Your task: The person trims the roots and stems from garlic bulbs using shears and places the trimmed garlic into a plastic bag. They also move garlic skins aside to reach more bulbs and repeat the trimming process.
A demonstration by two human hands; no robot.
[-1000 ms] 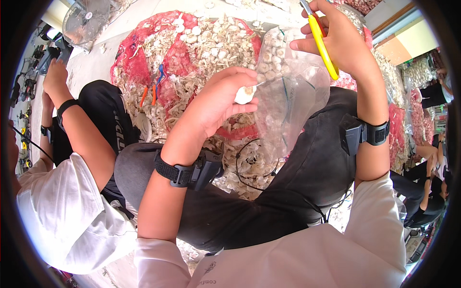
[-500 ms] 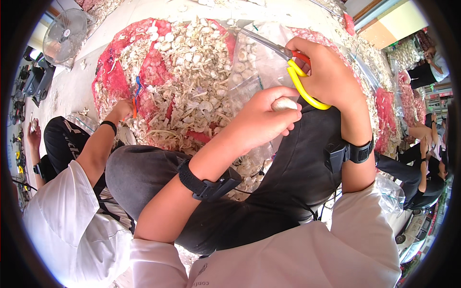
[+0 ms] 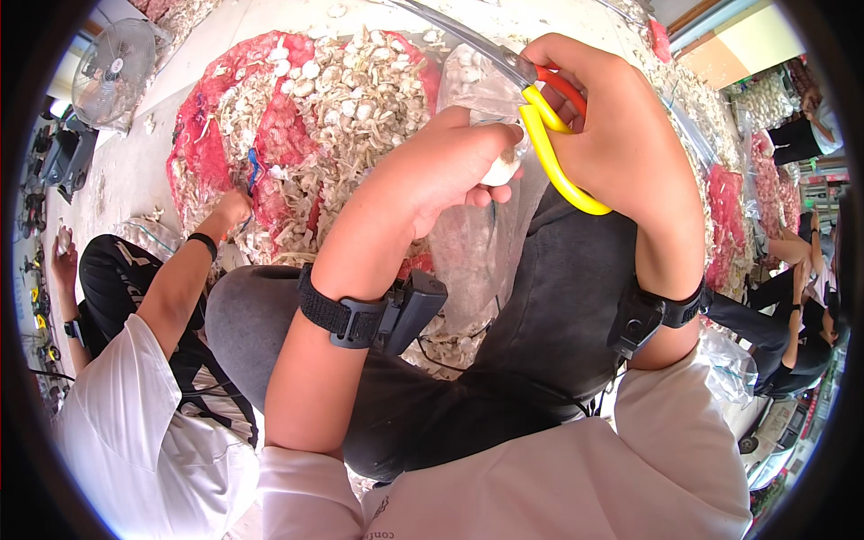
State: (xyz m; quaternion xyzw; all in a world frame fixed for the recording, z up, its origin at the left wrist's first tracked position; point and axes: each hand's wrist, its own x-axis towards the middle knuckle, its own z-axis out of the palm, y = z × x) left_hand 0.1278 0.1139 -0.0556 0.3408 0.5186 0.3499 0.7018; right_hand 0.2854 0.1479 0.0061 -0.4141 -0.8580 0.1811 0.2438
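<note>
A white garlic bulb [image 3: 500,169] is gripped between the thumb and fingers of my left hand [image 3: 450,162], in front of my chest. My right hand [image 3: 603,117] is wrapped round scissors [image 3: 560,157] with yellow and red handles. Their long metal blades point up and to the left, apart from the bulb. Below and behind my left hand, a clear plastic bag [image 3: 468,243] hangs by my knee. Beyond it lies a heap of garlic bulbs and dry skins [image 3: 360,99] on red mesh netting [image 3: 279,135].
To my left a co-worker's hand [image 3: 236,207] works at the netting's edge with a blue-handled tool [image 3: 252,166]. A fan [image 3: 112,72] stands at the far left. More garlic in mesh sacks [image 3: 724,216] lies at the right, near other seated people.
My left hand with the garlic bulb has moved up and to the left and turned, showing more of the bulb. The scissors have shifted slightly up and left.
</note>
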